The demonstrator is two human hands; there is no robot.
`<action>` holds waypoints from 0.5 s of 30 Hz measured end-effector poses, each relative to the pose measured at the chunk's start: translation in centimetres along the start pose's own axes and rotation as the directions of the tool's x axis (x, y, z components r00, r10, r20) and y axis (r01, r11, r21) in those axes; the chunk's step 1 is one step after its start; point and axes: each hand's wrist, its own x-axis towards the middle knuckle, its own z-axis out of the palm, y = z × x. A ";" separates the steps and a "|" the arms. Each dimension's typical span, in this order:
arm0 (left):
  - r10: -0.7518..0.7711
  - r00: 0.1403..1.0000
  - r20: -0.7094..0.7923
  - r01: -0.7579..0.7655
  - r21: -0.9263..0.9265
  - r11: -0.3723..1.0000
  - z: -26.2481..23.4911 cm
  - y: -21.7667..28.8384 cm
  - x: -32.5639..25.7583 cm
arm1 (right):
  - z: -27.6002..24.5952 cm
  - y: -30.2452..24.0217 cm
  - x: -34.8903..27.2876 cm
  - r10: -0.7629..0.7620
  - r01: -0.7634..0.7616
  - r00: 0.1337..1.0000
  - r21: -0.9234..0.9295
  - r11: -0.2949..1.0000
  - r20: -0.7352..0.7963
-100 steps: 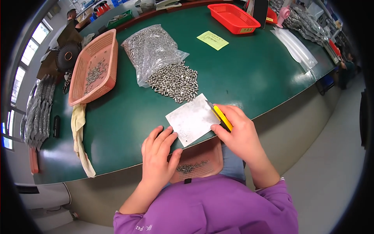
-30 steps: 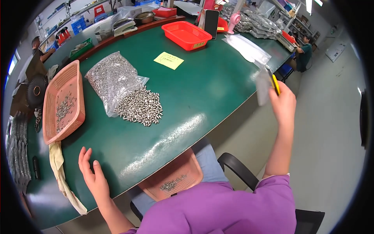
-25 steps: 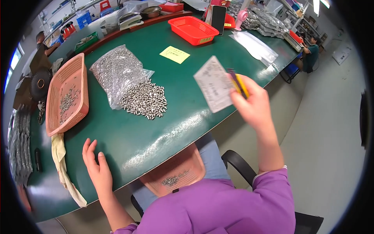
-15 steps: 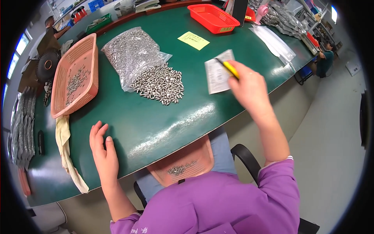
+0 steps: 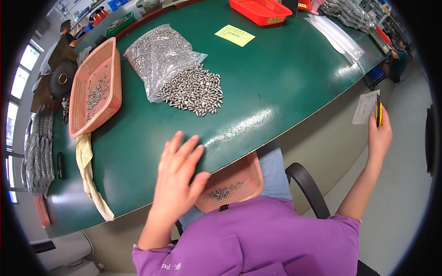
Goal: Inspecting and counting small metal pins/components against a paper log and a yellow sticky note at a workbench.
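My right hand (image 5: 380, 133) is closed on a white printed slip of paper (image 5: 363, 108) and a slim yellow-and-black tool (image 5: 380, 115), held out past the table's right edge. The tool resembles a utility knife, but its exact kind is unclear. My left hand (image 5: 177, 179) is spread open over the table's near edge, holding nothing. Beyond it lies a heap of small pointed metal pieces (image 5: 195, 92), spilling from a clear plastic bag (image 5: 159, 53). On my lap, a pink perforated basket (image 5: 251, 179) contains several similar small pieces.
A larger pink basket (image 5: 116, 92) with metal pieces stands left on the green table (image 5: 133, 152), beside a cream cloth (image 5: 87, 170) and grey packets (image 5: 39, 152). A yellow note (image 5: 235, 35), red tray (image 5: 260, 13) and clear plastic bags (image 5: 336, 37) lie farther back. Two people are in the distance.
My right hand has lifted the paper slip off the table and carried it right with the yellow-and-black tool. My left hand has moved right and spread its fingers. The whole view has shifted slightly.
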 end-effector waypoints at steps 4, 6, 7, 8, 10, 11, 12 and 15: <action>-0.090 0.995 0.045 0.086 0.081 0.993 2.0 0.9 1.2 | 1.1 -6.0 -0.8 0.054 -0.131 0.989 0.668 0.733 0.136; -0.081 0.996 0.038 0.075 0.147 0.986 2.4 1.0 1.2 | 3.1 -8.7 -0.7 0.033 -0.147 0.988 0.829 0.540 0.154; -0.087 0.995 0.051 0.076 0.187 0.979 2.3 1.2 1.3 | 4.2 -9.6 -0.6 -0.032 -0.169 0.978 0.874 0.457 0.205; -0.095 0.994 0.053 0.083 0.198 0.977 2.2 1.5 1.3 | 5.3 -11.1 -0.4 -0.052 -0.192 0.970 0.883 0.429 0.236; -0.060 0.995 0.083 0.023 0.392 0.920 2.3 2.2 1.5 | 7.7 -12.7 0.0 -0.111 -0.252 0.943 0.892 0.375 0.313; -0.067 0.994 0.083 0.028 0.398 0.917 2.3 2.5 1.7 | 9.4 -13.4 0.4 -0.110 -0.249 0.944 0.893 0.375 0.310; -0.051 0.992 0.111 -0.005 0.451 0.893 2.1 2.7 1.9 | 10.1 -14.2 0.6 -0.128 -0.270 0.929 0.872 0.409 0.348; -0.041 0.986 0.161 -0.048 0.516 0.855 2.0 2.9 2.3 | 12.6 -16.2 0.8 -0.189 -0.180 0.926 0.825 0.536 0.325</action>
